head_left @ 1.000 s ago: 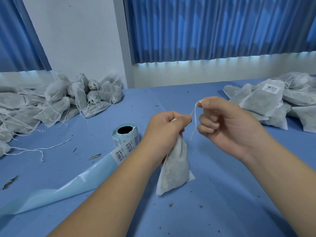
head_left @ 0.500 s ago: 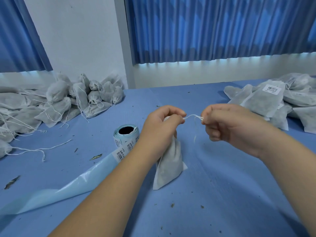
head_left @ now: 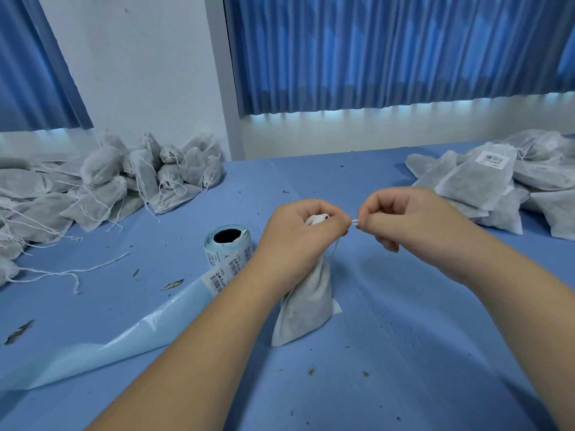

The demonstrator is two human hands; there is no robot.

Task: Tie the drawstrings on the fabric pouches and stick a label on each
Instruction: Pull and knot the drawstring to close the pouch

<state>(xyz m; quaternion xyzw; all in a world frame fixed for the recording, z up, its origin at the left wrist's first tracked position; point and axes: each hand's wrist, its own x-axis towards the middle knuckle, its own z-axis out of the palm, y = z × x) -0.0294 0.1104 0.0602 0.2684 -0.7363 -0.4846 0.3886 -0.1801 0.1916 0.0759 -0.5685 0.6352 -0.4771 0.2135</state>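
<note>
A grey fabric pouch (head_left: 306, 303) hangs upright over the middle of the blue table, its bottom corner touching the cloth. My left hand (head_left: 298, 237) grips its gathered neck. Just to the right, my right hand (head_left: 407, 222) pinches the white drawstring (head_left: 354, 221), which spans the short gap between the two hands. A roll of barcode labels (head_left: 228, 247) stands left of the pouch, its pale blue backing strip (head_left: 109, 340) trailing toward the near left.
A heap of pouches with loose strings (head_left: 102, 181) fills the far left. Labelled pouches (head_left: 485, 181) are piled at the far right. Dried leaf bits are scattered over the blue table (head_left: 389, 353). Blue curtains hang behind.
My right hand has come down and closer to the left hand, shortening the string between them. The pouch neck stays in my left hand.
</note>
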